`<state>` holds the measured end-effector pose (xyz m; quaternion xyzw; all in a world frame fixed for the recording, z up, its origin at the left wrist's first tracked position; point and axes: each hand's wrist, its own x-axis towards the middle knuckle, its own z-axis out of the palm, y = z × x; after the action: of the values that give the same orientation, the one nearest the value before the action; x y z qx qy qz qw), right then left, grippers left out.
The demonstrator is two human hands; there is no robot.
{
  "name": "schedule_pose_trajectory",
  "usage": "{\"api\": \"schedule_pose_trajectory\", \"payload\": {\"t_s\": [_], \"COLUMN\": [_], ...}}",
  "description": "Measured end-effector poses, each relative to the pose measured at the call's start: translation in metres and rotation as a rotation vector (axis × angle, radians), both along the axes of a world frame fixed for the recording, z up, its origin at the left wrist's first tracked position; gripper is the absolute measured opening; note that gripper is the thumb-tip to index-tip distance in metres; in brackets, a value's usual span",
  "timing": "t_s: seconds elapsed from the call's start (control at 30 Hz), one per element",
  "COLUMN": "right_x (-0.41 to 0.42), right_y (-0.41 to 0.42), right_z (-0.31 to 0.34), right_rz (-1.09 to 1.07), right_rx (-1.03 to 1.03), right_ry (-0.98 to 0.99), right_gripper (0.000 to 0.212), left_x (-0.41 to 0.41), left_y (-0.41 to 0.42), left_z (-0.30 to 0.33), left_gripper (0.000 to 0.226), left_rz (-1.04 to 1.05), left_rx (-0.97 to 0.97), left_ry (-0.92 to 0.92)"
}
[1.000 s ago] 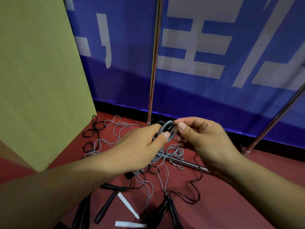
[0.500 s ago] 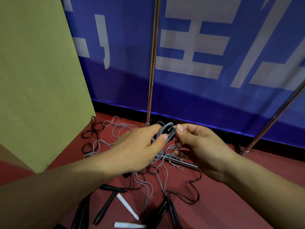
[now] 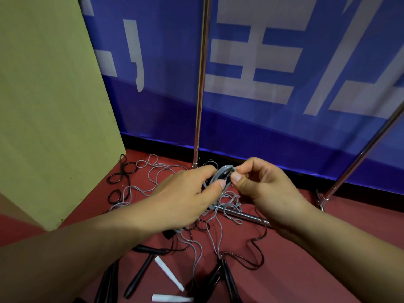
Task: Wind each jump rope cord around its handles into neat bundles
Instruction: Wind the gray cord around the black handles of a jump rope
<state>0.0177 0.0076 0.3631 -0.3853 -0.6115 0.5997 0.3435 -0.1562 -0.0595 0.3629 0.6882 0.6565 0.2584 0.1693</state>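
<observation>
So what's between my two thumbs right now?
In the head view, the grey cord bundle sits between them: the left hand grips it, and the right hand pinches a loop at its top.

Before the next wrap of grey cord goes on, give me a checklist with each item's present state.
1. Left hand grips the grey bundle: ok.
2. Right hand pinches the grey cord at the bundle's top: ok.
3. Loose grey cord free to feed: not ok, it lies looped and crossed with the black cord on the red floor.
4. Handles inside the bundle aligned: cannot tell, the left hand covers them.
5. Cord clear of the metal bar on the floor: not ok, loops lie over it.
</observation>
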Motion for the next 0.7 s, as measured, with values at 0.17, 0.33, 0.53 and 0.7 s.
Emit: {"api": "schedule_pose_trajectory", "payload": {"t_s": [0.17, 0.33, 0.53, 0.7], "right_x": [0.0011, 0.0031, 0.0041, 0.0004], "right_y": [-0.0005, -0.0015, 0.0031, 0.0034], "right_z": [-0.001, -0.0019, -0.0032, -0.0057], "right_rz": [-0.068, -0.135, -0.086, -0.078], "right_rx": [0.192, 0.6, 0.853, 0.778], "right_ry": [-0.122, -0.394, -0.571, -0.58], "right_gripper": [0.018, 0.023, 0.021, 0.023], "left_x": [0.0019, 0.0031, 0.0046, 0.0038], "left_y": [-0.0023, -0.0003, 0.002, 0.002], "left_z": [0.0011, -0.0004, -0.0027, -0.0047], "left_gripper": [0.045, 0.06, 0.027, 0.033], "left_rz": [-0.027, -0.013, -0.03, -0.017], "left_rx": [-0.033, -0.036, -0.071, -0.129], "left_ry": [-0.037, -0.095, -0.258, -0.282]}}
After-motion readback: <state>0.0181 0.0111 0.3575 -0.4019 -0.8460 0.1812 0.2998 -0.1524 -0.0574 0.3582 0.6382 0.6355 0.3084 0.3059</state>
